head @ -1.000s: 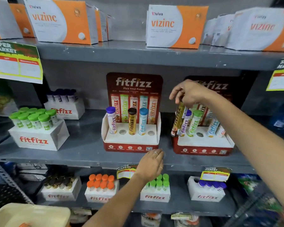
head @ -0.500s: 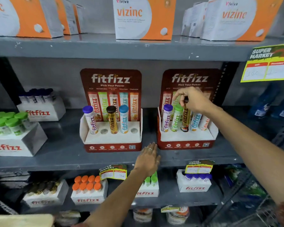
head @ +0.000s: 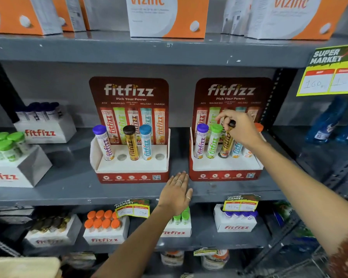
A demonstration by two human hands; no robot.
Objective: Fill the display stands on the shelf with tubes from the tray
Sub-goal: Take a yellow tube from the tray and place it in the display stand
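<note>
Head view puts your left hand (head: 176, 194) nearest, flat on the shelf (head: 68, 185) edge, fingers together and empty, between the two stands. Keep it there as a brace. At one o'clock your right hand (head: 238, 128) pinches the dark cap of the gold tube (head: 226, 144), fingers clamped on its top from above. That tube stands in the middle hole of the right stand (head: 225, 174), leaning slightly left, its base at the hole mouth. Straighten it, press down gently, then let go once it seats. Purple tube (head: 201, 140) and green tube (head: 213, 141) sit just beside it at nine o'clock. At eleven o'clock, the left stand (head: 132, 175) has two open holes (head: 121, 157), judged next to fill.
</note>
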